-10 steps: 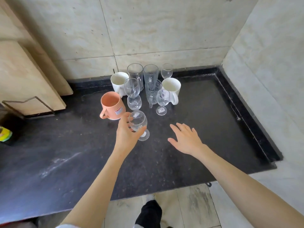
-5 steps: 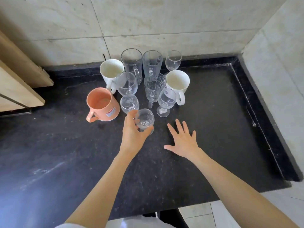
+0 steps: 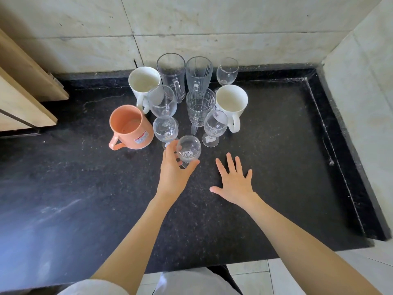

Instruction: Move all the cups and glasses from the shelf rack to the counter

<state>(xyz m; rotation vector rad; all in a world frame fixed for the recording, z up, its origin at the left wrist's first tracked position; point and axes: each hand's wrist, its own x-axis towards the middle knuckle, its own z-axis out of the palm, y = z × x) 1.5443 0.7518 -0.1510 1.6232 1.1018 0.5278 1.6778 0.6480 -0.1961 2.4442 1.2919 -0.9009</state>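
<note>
A left hand (image 3: 173,174) grips a small clear stemmed glass (image 3: 188,150) on the black stone counter (image 3: 287,167), right hand (image 3: 234,184) spread empty. Ten other vessels cluster at upper centre; the shelf rack is out of frame, so what remains is unknown.

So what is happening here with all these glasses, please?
A person is setting drinkware on a dark counter. The left hand is wrapped around a small stemmed glass at the front of the group. The right hand is open and empty, fingers spread above the counter. Behind the stemmed glass stand an orange mug, two white mugs and several clear glasses, all upright and close together near the wall. No shelf rack is in view.
</note>
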